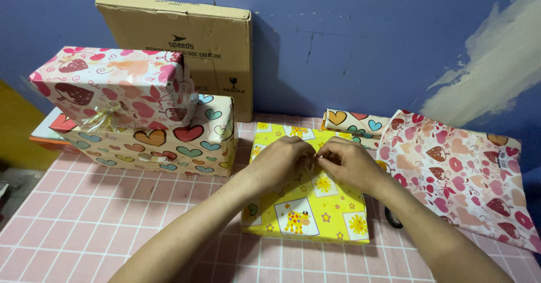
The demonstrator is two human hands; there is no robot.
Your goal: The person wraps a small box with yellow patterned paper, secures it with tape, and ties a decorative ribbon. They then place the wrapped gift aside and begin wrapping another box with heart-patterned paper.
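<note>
A flat box wrapped in yellow paper with animal and sun pictures (315, 210) lies on the pink checked tabletop (84, 215) in front of me. My left hand (282, 159) and my right hand (349, 162) rest on its top, fingertips meeting at the middle. Between the fingers I pinch a small pale ribbon or bow (311, 160), mostly hidden by them.
Two wrapped boxes are stacked at the left: a strawberry-print one (107, 86) on a heart-print one (169, 142). A brown cardboard box (191, 41) leans on the blue wall. A heart-print roll (352, 122), a strawberry-print sheet (462, 176) and a dark tape roll (391, 218) lie at the right.
</note>
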